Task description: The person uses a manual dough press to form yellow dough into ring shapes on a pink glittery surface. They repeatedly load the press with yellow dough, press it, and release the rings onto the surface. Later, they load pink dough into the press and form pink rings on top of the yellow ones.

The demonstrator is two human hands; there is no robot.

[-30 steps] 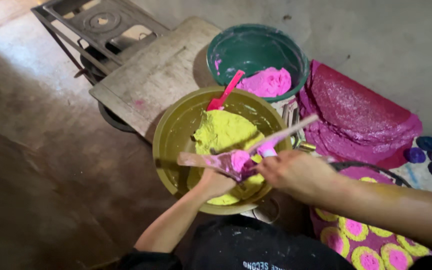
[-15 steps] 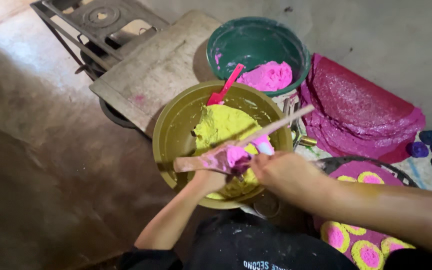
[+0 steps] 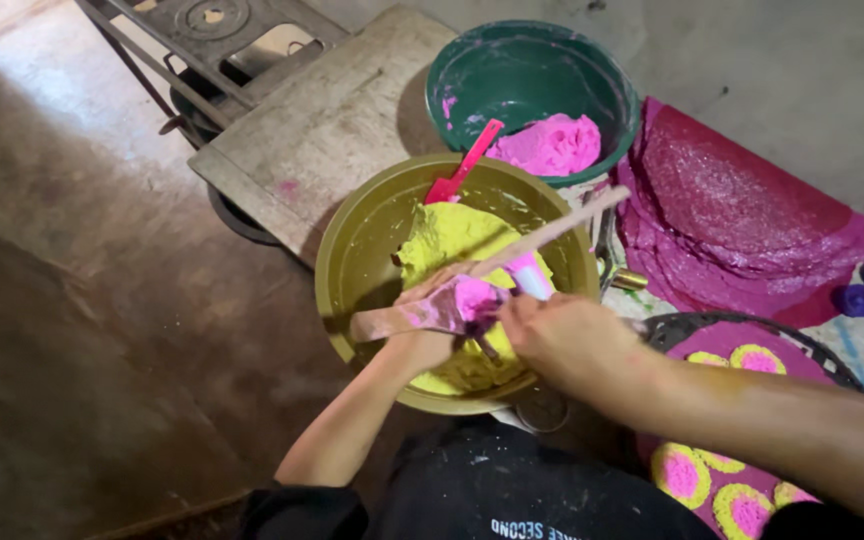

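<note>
Since a second ago both hands have drawn in closer over the olive bowl [image 3: 352, 260]. The left hand [image 3: 432, 330] is closed around a flat wooden paddle [image 3: 377, 322] smeared with pink paste [image 3: 474, 297], above the bowl's yellow paste [image 3: 452, 235]. The right hand [image 3: 562, 340] grips a long wooden stick [image 3: 562, 228] slanting over the bowl's right rim. Behind the bowl stands a green bucket [image 3: 512, 70]; a red scoop [image 3: 464, 172] leans inside the bowl.

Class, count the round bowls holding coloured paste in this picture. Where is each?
2: a green bowl with pink paste at the top, and a yellow bowl with yellow paste under the hands. Others may lie outside the view.
</note>
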